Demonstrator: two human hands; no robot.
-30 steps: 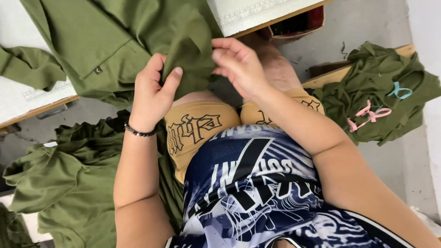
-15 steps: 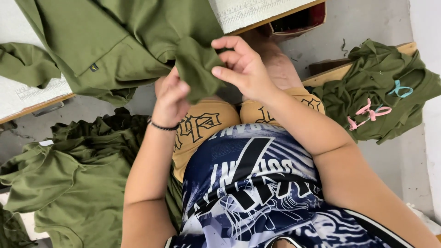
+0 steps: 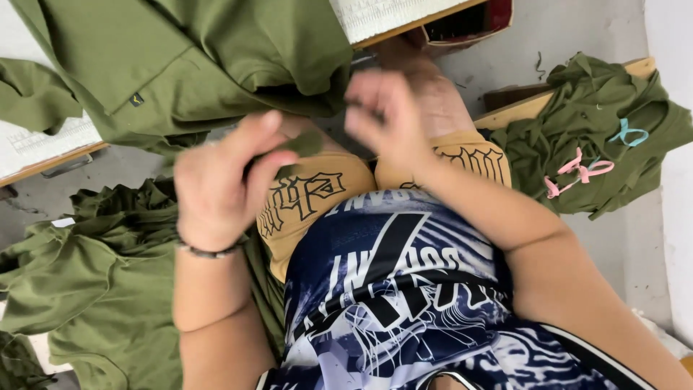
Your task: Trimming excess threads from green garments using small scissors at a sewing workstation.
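Note:
An olive green garment (image 3: 180, 65) lies over the white worktable (image 3: 36, 141) and hangs off its near edge above my lap. My left hand (image 3: 224, 180), with a dark bead bracelet at the wrist, pinches a small fold of this green cloth (image 3: 302, 143) between thumb and fingers, just above my tan shorts (image 3: 317, 195). My right hand (image 3: 382, 115) is blurred by motion. It hovers right below the garment's hanging edge with fingers spread, and no cloth shows in it.
A heap of olive garments (image 3: 86, 274) lies low on the left. Another olive heap (image 3: 599, 108) rests on a wooden bench at right, with pink snips (image 3: 577, 170) and a teal pair (image 3: 626, 133) on top. A dark red box (image 3: 469, 22) sits under the table.
Both hands held the garment's hanging flap up at the table edge. Now the left hand has dropped toward my lap with a pinch of cloth, and the right hand has come off the flap.

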